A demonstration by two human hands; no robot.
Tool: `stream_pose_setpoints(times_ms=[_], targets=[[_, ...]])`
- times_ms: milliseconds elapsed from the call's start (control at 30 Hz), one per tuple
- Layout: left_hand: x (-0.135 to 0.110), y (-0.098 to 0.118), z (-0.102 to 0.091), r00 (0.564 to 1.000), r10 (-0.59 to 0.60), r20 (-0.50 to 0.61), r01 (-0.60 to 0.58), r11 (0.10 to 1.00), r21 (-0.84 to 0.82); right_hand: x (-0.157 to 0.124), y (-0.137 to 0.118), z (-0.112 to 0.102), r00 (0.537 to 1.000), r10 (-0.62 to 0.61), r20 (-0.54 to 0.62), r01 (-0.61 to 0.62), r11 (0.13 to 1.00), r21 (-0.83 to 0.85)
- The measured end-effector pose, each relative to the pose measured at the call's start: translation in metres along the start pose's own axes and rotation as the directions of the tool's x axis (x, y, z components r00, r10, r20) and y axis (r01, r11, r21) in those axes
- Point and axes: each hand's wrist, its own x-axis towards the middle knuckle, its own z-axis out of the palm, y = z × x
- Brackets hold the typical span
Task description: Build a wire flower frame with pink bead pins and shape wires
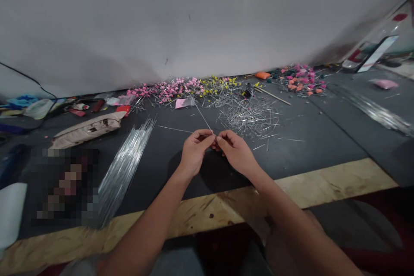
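My left hand and my right hand meet fingertip to fingertip above the dark tabletop, both closed in a pinch. A thin metal wire rises up and to the left from my left fingertips. What lies between my right thumb and fingers is hidden. Another thin wire extends left from behind my left hand. Beyond my right hand spreads a loose pile of short metal wires. Left of my hands lies a bundle of long straight wires.
Pink-tipped stems, yellow-tipped stems and a pink-and-orange cluster line the wall. A wooden stick lies behind the pile. A pale pouch is at left; a bottle and phone stand at right.
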Motion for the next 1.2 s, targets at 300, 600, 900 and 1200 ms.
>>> stream_pose_setpoints(times_ms=[300,600,900,1200], targets=[[-0.002,-0.001,0.000,0.999,-0.036,0.003,0.036,0.999,-0.014,-0.001,0.000,0.002,0.999,-0.032,0.012,0.032,0.998,-0.045],[-0.002,0.001,0.001,0.998,-0.056,0.011,0.056,0.998,-0.017,-0.002,-0.001,0.003,0.999,-0.022,0.027,0.022,1.000,-0.007],[-0.004,0.004,0.002,0.997,-0.063,0.042,0.064,0.997,-0.038,-0.001,-0.004,0.002,0.996,0.026,0.085,-0.040,0.985,0.166],[-0.006,0.008,0.001,0.993,-0.089,0.078,0.093,0.994,-0.054,-0.002,-0.013,0.001,0.987,0.021,0.162,-0.077,0.935,0.347]])
